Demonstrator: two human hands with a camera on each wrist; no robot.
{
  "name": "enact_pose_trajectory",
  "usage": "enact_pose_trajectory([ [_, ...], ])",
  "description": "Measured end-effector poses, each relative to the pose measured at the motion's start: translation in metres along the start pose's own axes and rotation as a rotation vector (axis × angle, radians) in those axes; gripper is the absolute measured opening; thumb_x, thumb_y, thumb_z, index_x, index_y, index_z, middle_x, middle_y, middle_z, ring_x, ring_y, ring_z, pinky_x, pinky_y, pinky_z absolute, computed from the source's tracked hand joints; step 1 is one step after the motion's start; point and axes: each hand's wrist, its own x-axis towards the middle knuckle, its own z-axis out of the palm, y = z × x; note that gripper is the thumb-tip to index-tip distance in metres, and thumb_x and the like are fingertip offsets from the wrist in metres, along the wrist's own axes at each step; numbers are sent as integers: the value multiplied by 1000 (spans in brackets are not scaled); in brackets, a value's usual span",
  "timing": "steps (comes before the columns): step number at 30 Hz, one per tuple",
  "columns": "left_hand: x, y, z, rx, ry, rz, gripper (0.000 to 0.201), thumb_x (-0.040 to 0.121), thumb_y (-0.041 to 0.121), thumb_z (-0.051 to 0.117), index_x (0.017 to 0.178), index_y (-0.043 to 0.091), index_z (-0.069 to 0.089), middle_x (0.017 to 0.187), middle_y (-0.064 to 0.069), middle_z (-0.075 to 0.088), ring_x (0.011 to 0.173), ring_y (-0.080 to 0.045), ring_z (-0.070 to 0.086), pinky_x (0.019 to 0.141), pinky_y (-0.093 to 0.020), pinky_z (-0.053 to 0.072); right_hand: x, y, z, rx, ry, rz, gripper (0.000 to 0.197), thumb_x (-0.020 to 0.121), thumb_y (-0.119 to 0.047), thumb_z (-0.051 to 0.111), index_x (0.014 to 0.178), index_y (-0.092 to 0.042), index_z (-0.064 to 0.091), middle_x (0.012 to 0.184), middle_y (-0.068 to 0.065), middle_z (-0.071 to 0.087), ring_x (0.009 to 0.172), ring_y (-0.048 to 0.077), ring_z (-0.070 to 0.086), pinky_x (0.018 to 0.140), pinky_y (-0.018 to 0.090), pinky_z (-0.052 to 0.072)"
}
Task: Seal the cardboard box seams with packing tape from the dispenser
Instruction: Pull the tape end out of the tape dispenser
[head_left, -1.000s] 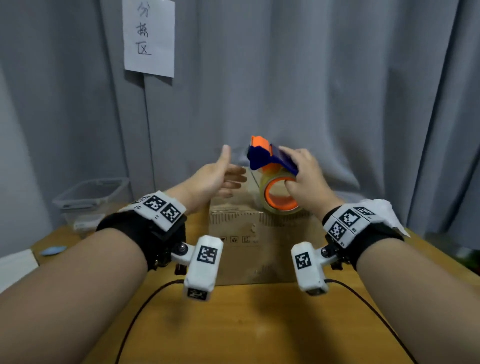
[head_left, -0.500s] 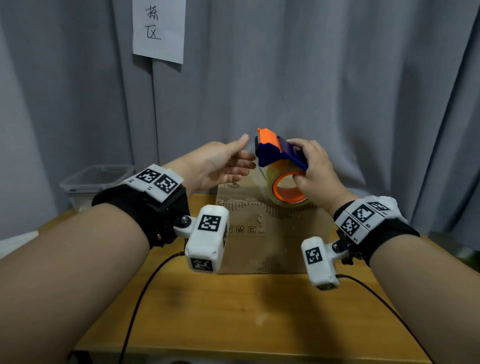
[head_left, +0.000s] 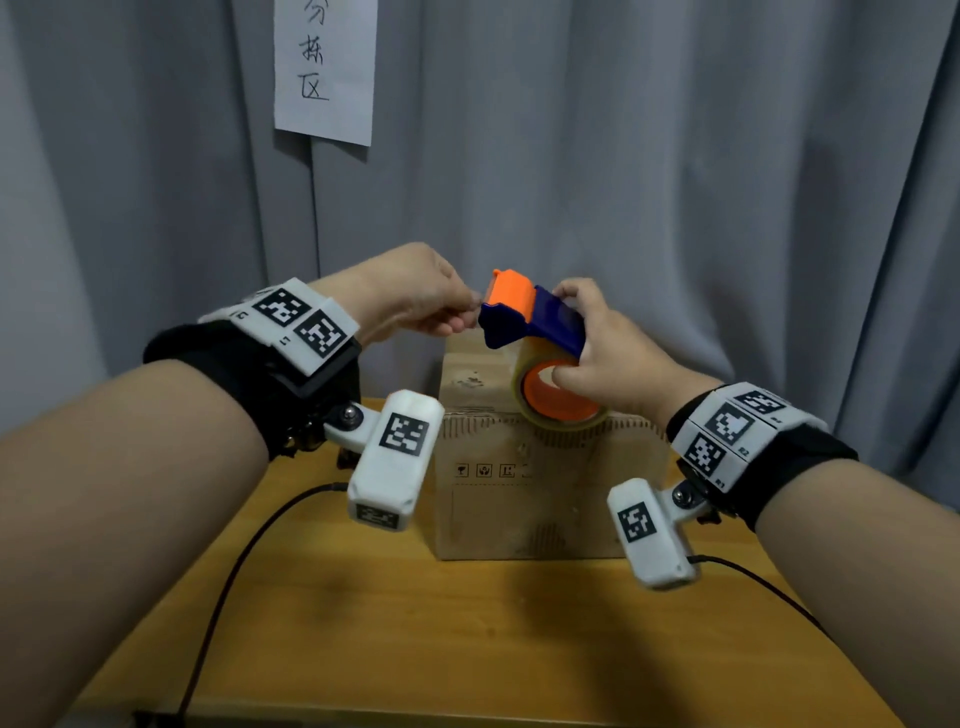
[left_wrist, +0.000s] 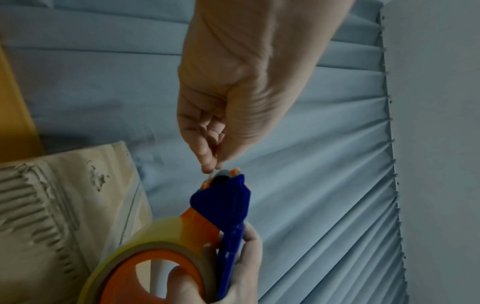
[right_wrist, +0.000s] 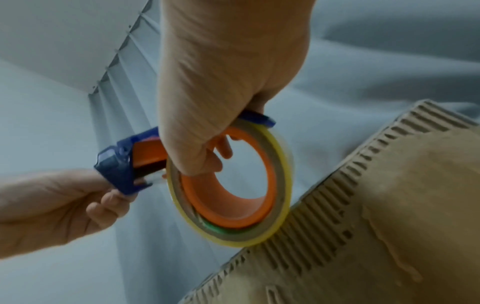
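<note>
Pinching tape end (left_wrist: 211, 173) — left hand (head_left: 415, 296)

Two bare forearms reach forward. The right hand (head_left: 613, 348) grips a tape dispenser (head_left: 535, 322), thumb hooked through the roll; the left hand (head_left: 415, 296) pinches at its front tip.

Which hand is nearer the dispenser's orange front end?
Left. The left hand pinches at the orange front end; the right hand grips the tape dispenser farther back.
</note>
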Motion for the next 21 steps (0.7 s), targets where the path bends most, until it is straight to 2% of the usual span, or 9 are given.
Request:
enact_pose_trajectory([
  [1,0,0,-3,14,5,4,16,90,3,54,75,3,61,64,-5,59,38,-1,50,42,-10,45,2,-3,-2,-43,-13,-23,76,77,-16,65,139,-35,24,107,-2,51,82,18,54,73,30,44],
  [3,0,-4,-5,19,21,-7,18,91,2,51,75,4,58,64,-5,58,37,0,48,41,-10,43,9,-9,-8,-231,-44,-86,87,80,-19,59,144,-51,9,99,-1,48,80,19,52,73,33,45],
  [6,1,-18,-2,-36,47,-64,21,93,3,51,73,8,54,64,-5,55,42,-3,47,39,-10,41,20,-17,-19,-465,-132,-104,86,84,-23,53,141,-57,0,89,0,42,76,19,47,67,31,39],
  [8,-1,-29,-1,-72,53,-102,21,93,5,53,73,8,53,65,-5,55,44,-4,48,40,-10,42,21,-22,-23,-553,-206,-105,82,86,-24,50,141,-57,0,88,0,41,76,18,46,66,30,38],
  [12,-7,-48,3,-104,37,-143,18,93,6,54,76,7,55,64,-4,56,53,-9,48,40,-11,42,18,-27,-17,-562,-278,-101,79,86,-22,48,140,-59,3,89,-1,43,78,18,49,70,33,45],
  [16,-12,-86,-14,30,139,-162,36,93,6,53,57,7,51,43,-1,50,33,-6,40,43,-21,35,8,-8,-26,-641,-331,-83,76,84,-25,45,140,-59,8,84,-4,42,78,19,48,69,33,42],
  [18,-16,-101,-17,4,162,-219,34,93,5,53,59,7,50,51,-6,50,31,-5,40,40,-18,36,4,-1,-32,-703,-371,-59,72,85,-31,46,140,-60,10,83,-6,41,78,19,48,68,33,41],
  [21,-16,-108,-5,-17,227,-257,28,90,7,52,62,9,48,56,-8,48,44,-16,41,40,-18,35,7,-4,-29,-781,-413,-105,63,85,-56,45,140,-57,16,89,-4,43,83,19,46,70,31,35],
])
